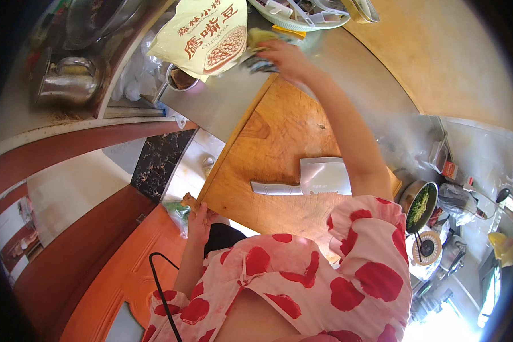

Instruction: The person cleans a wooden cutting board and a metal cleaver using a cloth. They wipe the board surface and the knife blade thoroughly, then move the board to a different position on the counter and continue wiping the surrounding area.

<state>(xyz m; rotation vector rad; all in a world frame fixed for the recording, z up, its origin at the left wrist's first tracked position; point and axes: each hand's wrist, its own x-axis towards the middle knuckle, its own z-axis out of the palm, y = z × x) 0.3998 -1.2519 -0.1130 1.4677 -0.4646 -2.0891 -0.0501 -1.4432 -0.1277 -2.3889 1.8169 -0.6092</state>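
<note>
My right hand reaches out past the far corner of the wooden chopping board and grips a crumpled cloth, blurred, with yellow and grey-blue patches. Low at the left, beside the board's near left corner, my left hand holds a knobbly brown piece, perhaps ginger root. A metal cleaver lies flat on the board, its handle towards the left; my right forearm covers the end of its blade. A pale yellow chickpea bag is just left of the cloth.
A basket of utensils stands at the back. Beneath the bag's edge is a small metal bowl. To the right, a pan of chopped greens sits near a round woven-looking item. A lidded metal pot stands at the far left.
</note>
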